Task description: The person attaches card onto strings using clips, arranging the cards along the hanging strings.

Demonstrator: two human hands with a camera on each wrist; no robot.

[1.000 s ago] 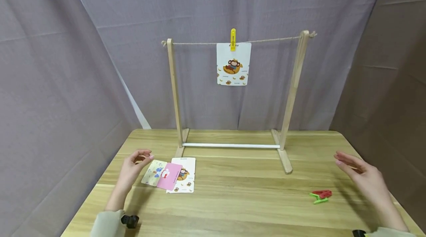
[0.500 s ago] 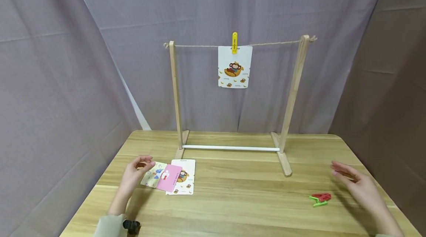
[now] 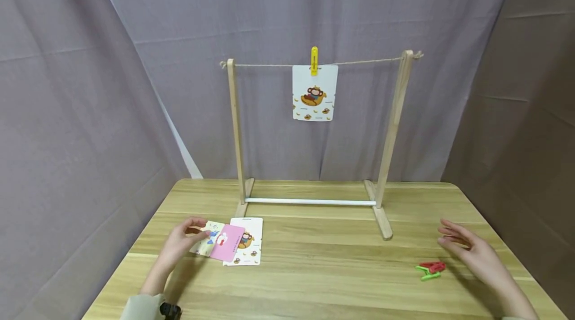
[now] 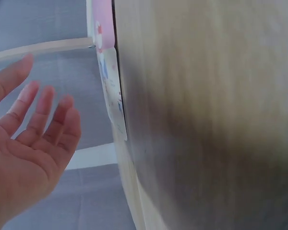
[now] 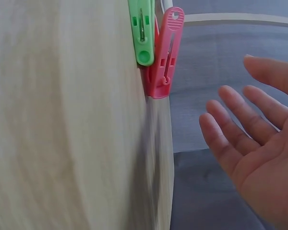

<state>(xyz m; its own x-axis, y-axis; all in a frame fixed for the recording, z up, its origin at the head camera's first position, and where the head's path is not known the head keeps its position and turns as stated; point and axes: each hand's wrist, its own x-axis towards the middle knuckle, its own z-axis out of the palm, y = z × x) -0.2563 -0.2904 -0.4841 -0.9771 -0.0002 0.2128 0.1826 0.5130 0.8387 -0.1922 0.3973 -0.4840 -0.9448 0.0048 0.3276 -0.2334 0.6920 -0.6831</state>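
Note:
My left hand [image 3: 179,240] hovers over the left end of a card pile, its fingers relaxed around nothing. A pale yellow card [image 3: 214,230] with a blue figure lies under its fingertips, beside a pink card [image 3: 230,243] with a white character. Both overlap a white monkey card [image 3: 254,246]. On the right, my right hand [image 3: 473,250] is held above the table with loosely bent, parted fingers and nothing in it. Left of it lie a red clothespin [image 3: 433,266] and a green clothespin [image 3: 430,276], close together; the right wrist view shows the red clothespin [image 5: 165,55] near the fingers.
A wooden rack [image 3: 388,150] with a rope [image 3: 368,62] between its posts stands at the back of the table [image 3: 323,280]. A yellow clothespin [image 3: 314,60] holds another monkey card [image 3: 314,103] on the rope. Grey curtains [image 3: 112,110] enclose the table.
My left hand has lowered a little and come further over the yellow card. The right hand has moved left, nearer the clothespins. The cards and clothespins lie as before; the head view shifts slightly.

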